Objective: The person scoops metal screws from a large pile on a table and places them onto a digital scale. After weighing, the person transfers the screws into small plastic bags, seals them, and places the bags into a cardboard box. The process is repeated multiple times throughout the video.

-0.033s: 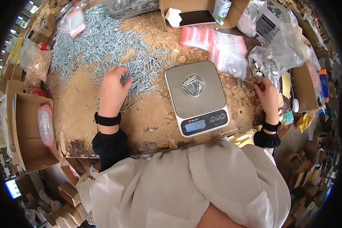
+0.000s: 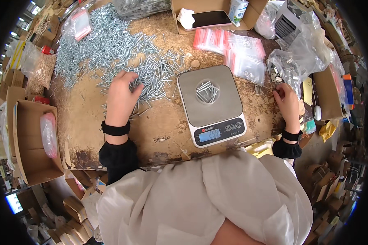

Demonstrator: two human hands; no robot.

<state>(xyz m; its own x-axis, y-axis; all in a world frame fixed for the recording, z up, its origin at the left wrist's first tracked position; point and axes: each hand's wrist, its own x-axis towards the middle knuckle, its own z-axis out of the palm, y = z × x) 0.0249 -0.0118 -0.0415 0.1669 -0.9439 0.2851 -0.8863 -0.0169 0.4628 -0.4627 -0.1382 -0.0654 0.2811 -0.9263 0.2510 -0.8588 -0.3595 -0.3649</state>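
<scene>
Your left hand (image 2: 120, 98) rests, fingers curled, its grip closing on loose screws (image 2: 110, 49) heaped toward the desk's (image 2: 159, 130) far left corner. Your right hand (image 2: 287, 104) sits near the right edge; its grip cannot be told. A few screws lie on the scale (image 2: 212, 108), unchanged.
</scene>
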